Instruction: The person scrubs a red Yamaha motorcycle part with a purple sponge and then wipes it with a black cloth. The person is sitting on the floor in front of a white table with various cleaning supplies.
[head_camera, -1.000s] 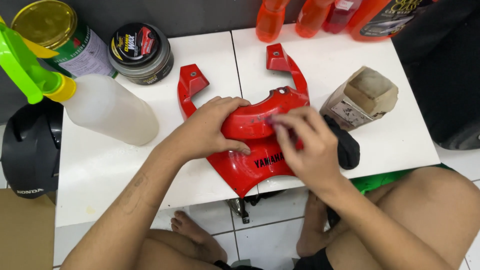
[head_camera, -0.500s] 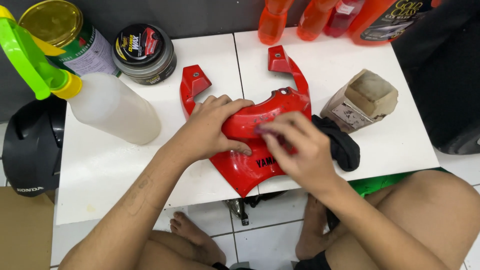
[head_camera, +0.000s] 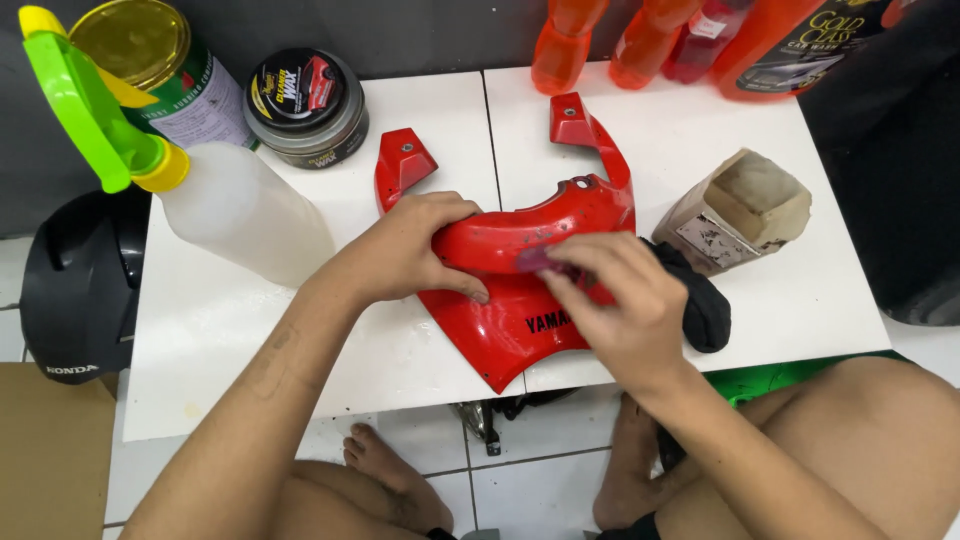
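Left hand (head_camera: 400, 258) presses flat, fingers curled over the red fairing panel (head_camera: 520, 250), pinning it to the white worktop (head_camera: 250, 330) so it cannot slide. Right hand (head_camera: 620, 300) pinches a small purplish pad (head_camera: 535, 260) against the panel; black cloth (head_camera: 700, 300) lies just right.

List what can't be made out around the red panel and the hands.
Head view only:
- What the right hand presses on the red panel: its fingers cover it.
- Panel's middle: hidden under the left hand.
- Black cloth: mostly behind the right hand.
- Orange bottles: tops cut off by the upper edge.
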